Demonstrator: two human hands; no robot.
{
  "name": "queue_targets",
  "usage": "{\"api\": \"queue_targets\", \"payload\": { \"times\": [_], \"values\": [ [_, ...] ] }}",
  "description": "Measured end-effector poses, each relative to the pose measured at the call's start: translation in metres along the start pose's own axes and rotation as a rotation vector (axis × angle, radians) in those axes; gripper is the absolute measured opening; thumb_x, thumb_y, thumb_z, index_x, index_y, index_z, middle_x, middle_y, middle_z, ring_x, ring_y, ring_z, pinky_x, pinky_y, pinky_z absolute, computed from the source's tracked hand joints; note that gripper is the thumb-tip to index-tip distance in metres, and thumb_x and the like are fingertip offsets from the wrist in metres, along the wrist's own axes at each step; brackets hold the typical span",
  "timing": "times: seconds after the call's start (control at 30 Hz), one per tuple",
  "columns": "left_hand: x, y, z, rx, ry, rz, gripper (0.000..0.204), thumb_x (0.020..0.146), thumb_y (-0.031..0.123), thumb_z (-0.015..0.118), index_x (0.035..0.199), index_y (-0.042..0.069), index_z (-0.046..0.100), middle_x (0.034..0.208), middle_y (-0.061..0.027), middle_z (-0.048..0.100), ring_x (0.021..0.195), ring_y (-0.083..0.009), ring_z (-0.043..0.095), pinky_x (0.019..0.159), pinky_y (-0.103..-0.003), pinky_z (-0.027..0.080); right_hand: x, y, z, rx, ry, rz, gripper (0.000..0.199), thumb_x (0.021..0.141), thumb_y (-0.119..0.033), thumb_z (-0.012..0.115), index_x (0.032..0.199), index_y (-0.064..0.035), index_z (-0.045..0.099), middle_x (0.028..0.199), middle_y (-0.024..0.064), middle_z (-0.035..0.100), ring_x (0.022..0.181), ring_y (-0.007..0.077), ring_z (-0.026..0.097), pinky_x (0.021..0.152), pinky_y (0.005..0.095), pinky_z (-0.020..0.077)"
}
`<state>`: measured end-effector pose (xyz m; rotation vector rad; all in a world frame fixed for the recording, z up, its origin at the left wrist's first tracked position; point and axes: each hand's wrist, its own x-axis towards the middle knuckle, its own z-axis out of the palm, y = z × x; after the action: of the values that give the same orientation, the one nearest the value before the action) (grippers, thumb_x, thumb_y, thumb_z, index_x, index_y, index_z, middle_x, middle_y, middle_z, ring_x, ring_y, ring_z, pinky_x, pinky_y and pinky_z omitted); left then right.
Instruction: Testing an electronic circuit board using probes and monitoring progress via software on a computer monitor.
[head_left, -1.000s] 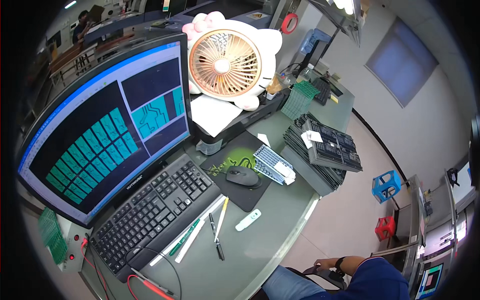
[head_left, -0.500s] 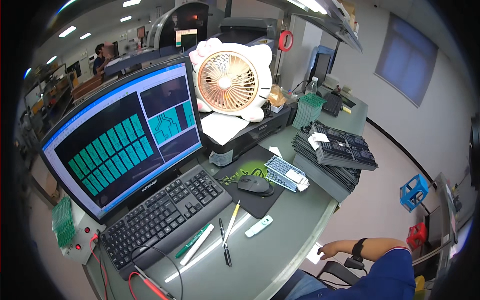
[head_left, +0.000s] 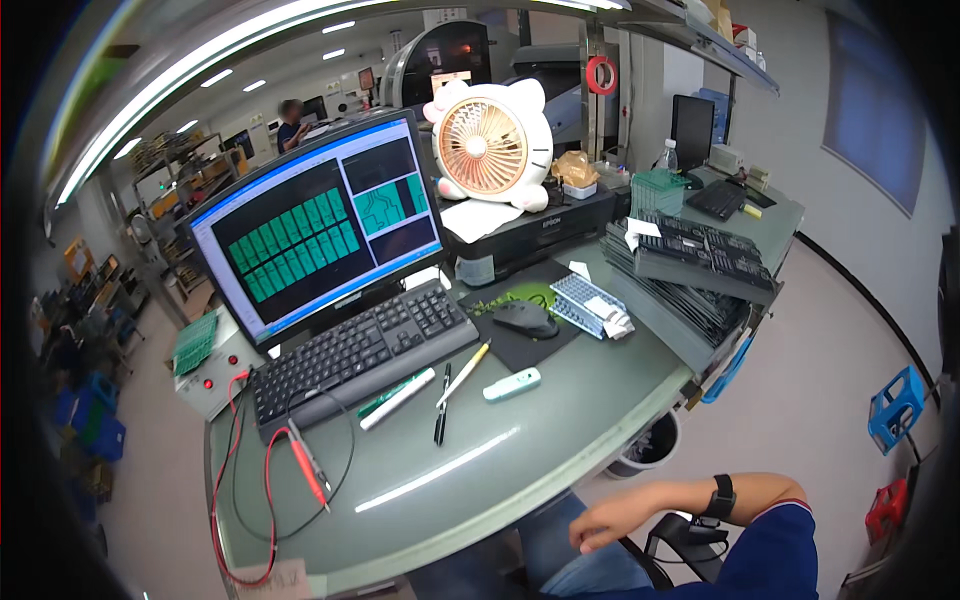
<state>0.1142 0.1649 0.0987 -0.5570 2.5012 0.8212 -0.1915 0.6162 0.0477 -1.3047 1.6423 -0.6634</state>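
Right hand (head_left: 600,525) hanging over jeans-clad leg (head_left: 590,573), just left of black armrest (head_left: 690,548), fingers curling; cannot tell whether holding anything. Left hand being out of view, grip not showing. On desk (head_left: 560,430), red probe (head_left: 308,468) lying near left, white marker (head_left: 398,400) resting farther right, dark board stack (head_left: 710,262) sitting far right.

The right hand (head_left: 604,519) partly hides its own fingers (head_left: 582,536); a distant person (head_left: 291,130) is blurred.
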Motion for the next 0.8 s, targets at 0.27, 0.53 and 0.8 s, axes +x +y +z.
{"api": "queue_targets", "payload": {
  "times": [0.27,0.53,0.8],
  "values": [
    [-0.069,0.075,-0.05,0.046,1.055,0.678,0.028,0.099,0.017,0.042,0.109,-0.003,0.06,0.105,-0.0135,0.063,0.085,-0.025,0.059,0.079,-0.036,0.047,-0.011,-0.065,-0.003,-0.14,-0.004,0.013,0.038,0.097,-0.035,0.051,0.12,-0.004,0.053,0.108,0.0161,0.063,0.099,0.0308,0.061,0.085,0.0395,0.0479],
    [-0.06,0.058,-0.04,-0.191,1.068,0.906,0.029,0.098,0.02,0.044,0.11,-0.002,0.059,0.104,-0.0135,0.063,0.087,-0.0251,0.059,0.08,-0.037,0.047,-0.055,-0.095,0.043,-0.061,0.123,0.034,0.04,0.098,-0.031,0.052,0.125,-0.0018,0.052,0.112,0.0143,0.062,0.103,0.0274,0.059,0.087,0.0362,0.0464],
    [0.011,0.073,-0.026,-0.513,0.841,1.172,0.031,0.097,0.022,0.045,0.11,-0.002,0.059,0.104,-0.0135,0.063,0.088,-0.0252,0.058,0.081,-0.038,0.046,-0.055,-0.186,0.025,-0.03,0.052,-0.477,0.033,0.097,-0.022,0.053,0.119,0.0014,0.054,0.114,0.0135,0.059,0.104,0.0305,0.056,0.09,0.0384,0.0429]
  ]
}}
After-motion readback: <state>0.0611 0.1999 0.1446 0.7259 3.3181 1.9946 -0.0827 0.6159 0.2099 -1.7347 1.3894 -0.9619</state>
